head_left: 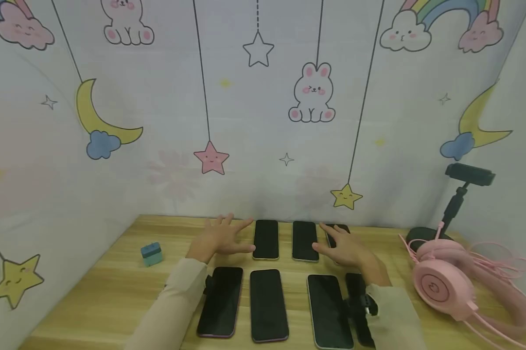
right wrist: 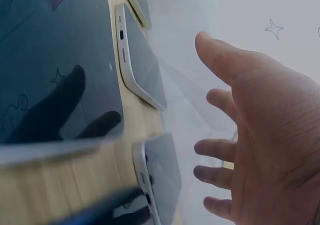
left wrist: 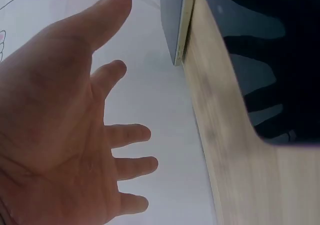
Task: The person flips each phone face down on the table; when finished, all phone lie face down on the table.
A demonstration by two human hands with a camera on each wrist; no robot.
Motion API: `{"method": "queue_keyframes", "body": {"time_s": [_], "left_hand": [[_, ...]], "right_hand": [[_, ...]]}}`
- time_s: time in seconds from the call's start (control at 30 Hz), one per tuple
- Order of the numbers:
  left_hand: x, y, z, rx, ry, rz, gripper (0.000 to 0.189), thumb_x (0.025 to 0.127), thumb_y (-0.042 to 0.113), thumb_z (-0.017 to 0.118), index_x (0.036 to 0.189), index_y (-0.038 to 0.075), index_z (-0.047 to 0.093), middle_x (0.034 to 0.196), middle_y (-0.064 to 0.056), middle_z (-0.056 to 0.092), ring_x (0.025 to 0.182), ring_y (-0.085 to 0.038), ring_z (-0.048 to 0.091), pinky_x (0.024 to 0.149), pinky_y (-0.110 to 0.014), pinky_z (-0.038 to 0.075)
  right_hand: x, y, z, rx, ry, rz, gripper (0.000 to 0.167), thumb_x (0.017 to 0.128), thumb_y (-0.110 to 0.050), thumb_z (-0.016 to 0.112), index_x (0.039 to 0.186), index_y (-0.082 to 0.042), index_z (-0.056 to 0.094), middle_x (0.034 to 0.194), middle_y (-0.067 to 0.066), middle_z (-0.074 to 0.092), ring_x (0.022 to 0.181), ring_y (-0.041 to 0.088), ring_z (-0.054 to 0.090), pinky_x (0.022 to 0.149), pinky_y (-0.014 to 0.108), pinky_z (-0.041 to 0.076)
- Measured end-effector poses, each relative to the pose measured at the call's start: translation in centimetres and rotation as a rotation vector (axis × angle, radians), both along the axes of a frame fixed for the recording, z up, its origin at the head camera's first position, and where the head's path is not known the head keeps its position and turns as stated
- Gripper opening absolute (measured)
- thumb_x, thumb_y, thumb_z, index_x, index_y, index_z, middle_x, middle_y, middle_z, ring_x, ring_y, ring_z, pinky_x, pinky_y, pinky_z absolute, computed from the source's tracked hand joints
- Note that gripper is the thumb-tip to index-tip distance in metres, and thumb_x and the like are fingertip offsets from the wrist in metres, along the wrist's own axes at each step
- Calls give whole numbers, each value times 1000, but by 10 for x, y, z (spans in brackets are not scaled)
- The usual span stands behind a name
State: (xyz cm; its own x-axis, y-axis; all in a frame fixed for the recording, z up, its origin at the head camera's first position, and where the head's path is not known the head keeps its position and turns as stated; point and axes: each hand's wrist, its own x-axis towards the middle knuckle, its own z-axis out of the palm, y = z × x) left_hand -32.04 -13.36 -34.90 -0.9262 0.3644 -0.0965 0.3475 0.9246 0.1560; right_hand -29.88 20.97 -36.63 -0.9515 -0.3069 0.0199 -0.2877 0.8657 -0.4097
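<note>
In the head view my left hand (head_left: pixel 221 238) is held with its fingers spread, thumb and forefinger near the left edge of a black smartphone (head_left: pixel 266 239) in the back row. My right hand (head_left: pixel 348 247) hovers beside the middle back phone (head_left: pixel 305 241) and partly covers a third one (head_left: pixel 342 227). Neither hand grips anything. Both wrist views show palms with fingers extended: the left palm (left wrist: pixel 55 120) next to a large dark phone screen (left wrist: pixel 250 75), the right palm (right wrist: pixel 275 135) apart from the phones (right wrist: pixel 142 60).
In front lie larger phones: one (head_left: pixel 220 301) by my left sleeve, two (head_left: pixel 269 305) in the middle, and another (head_left: pixel 355 287) under my right wrist. A small blue-teal block (head_left: pixel 151 254) sits at left. Pink headphones (head_left: pixel 447 287) and a black stand (head_left: pixel 453 204) are at right. A patterned curtain (head_left: pixel 254 112) hangs behind.
</note>
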Motion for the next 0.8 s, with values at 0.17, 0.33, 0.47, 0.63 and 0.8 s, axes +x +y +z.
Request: {"method": "queue_keyframes", "body": {"time_s": [0.17, 0.33, 0.47, 0.63, 0.8], "left_hand": [[-3, 7, -3, 26, -31, 11, 81, 92, 63, 59, 160, 30, 27, 161, -25, 21, 146, -51, 18, 110, -74, 5], [-6, 9, -9, 35, -62, 16, 80, 94, 58, 61, 160, 29, 26, 161, -24, 22, 147, -49, 19, 111, -73, 6], [-8, 13, -11, 49, -83, 18, 79, 95, 56, 61, 160, 30, 26, 161, -21, 25, 147, -45, 21, 112, -72, 8], [-9, 16, -12, 49, -99, 28, 78, 95, 55, 62, 160, 32, 24, 160, -18, 28, 149, -37, 22, 113, -69, 10], [-10, 18, -10, 26, -105, 44, 77, 97, 51, 61, 160, 32, 23, 161, -18, 29, 149, -35, 24, 114, -67, 13]], "right_hand": [[-5, -9, -5, -28, -27, 12, 78, 98, -57, 53, 159, -13, 30, 158, 30, 26, 142, 54, 24, 103, 74, 26], [-9, -23, -10, -42, -25, 40, 77, 98, -56, 55, 157, -11, 33, 157, 29, 28, 141, 53, 28, 105, 71, 28], [-13, -33, -11, -72, -30, 60, 76, 98, -54, 55, 157, -12, 34, 157, 29, 30, 141, 51, 31, 105, 69, 31], [-19, -44, -10, -83, -37, 93, 75, 98, -53, 56, 157, -11, 34, 155, 25, 37, 141, 47, 34, 109, 66, 29], [-24, -53, -8, -91, -45, 124, 72, 100, -46, 56, 155, -6, 35, 152, 24, 41, 139, 46, 38, 108, 63, 32]]}}
